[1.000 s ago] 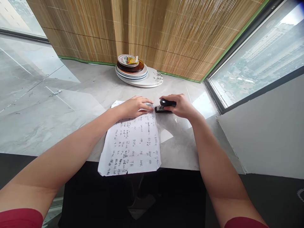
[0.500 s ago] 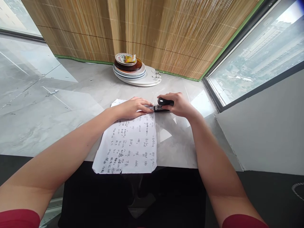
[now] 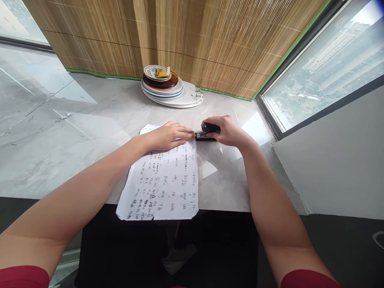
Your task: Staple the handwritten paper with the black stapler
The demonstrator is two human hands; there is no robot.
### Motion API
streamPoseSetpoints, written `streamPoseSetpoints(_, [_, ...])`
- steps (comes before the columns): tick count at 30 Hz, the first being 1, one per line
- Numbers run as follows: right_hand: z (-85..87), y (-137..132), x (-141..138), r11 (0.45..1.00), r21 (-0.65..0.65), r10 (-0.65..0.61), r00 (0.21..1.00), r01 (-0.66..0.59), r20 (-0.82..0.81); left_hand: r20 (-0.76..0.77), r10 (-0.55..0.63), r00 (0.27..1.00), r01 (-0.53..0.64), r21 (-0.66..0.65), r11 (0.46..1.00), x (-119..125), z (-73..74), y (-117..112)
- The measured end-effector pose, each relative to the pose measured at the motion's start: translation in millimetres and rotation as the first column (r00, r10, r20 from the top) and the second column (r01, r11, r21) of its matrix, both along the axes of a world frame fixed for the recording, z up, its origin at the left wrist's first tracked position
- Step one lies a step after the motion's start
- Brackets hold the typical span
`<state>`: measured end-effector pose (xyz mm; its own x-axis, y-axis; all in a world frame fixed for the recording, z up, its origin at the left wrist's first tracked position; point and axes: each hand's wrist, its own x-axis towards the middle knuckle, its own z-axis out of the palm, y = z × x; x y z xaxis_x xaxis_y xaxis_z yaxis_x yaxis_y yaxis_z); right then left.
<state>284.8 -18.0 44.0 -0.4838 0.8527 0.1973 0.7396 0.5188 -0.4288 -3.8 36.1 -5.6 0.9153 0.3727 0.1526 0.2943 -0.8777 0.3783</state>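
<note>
A handwritten sheet of paper (image 3: pixel 168 184) lies on the counter, its lower edge hanging slightly over the front. My left hand (image 3: pixel 172 136) rests flat on the top part of the sheet with its fingers stretched to the right. Gripped in my right hand (image 3: pixel 226 130) is a black stapler (image 3: pixel 207 136), standing at the sheet's upper right edge. The stapler's top arm is raised above its base. Its mouth is close to my left fingertips, and whether the paper is inside it I cannot tell.
Behind the sheet stands a stack of plates (image 3: pixel 163 94) with a small yellow packet (image 3: pixel 163 72) on top. A bamboo blind (image 3: pixel 180 36) hangs at the back. Paper scraps (image 3: pixel 64 116) lie on the marble counter (image 3: pixel 99 124) at left. A window (image 3: pixel 324 76) is on the right.
My right hand has shifted the stapler slightly to the right. The fingers of my left hand have flattened onto the paper. The sheet has hardly moved.
</note>
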Motion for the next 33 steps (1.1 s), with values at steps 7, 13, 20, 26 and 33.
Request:
streamPoseSetpoints(7, [6.5, -3.0, 4.3, 0.978, -0.108, 0.174, 0.983, -0.18, -0.066, -0.037, 0.187, 0.982, -0.184, 0.068, 0.981, 1.2, 2.9, -5.0])
streamPoseSetpoints(13, [7.7, -4.4, 0.6, 0.967, -0.131, 0.21, 0.975, -0.218, -0.072, 0.089, 0.191, 0.978, -0.197, 0.073, 0.978, 4.2, 8.5, -6.9])
streamPoseSetpoints(20, [4.8, -2.9, -4.8, 0.968, -0.13, 0.209, 0.975, -0.217, -0.068, 0.064, -0.127, 0.99, 0.126, 0.006, 0.992, 1.6, 11.2, -6.6])
streamPoseSetpoints(26, [1.8, -2.7, -7.4, 0.983, -0.081, 0.158, 0.984, -0.164, -0.077, -0.029, -0.122, 0.992, 0.121, -0.017, 0.992, -2.1, 7.5, -3.6])
streamPoseSetpoints(33, [-10.6, -0.3, -22.2, 0.996, -0.024, 0.079, 0.99, -0.083, -0.112, -0.105, -0.075, 0.992, 0.068, -0.073, 0.995, 0.6, 12.4, -9.8])
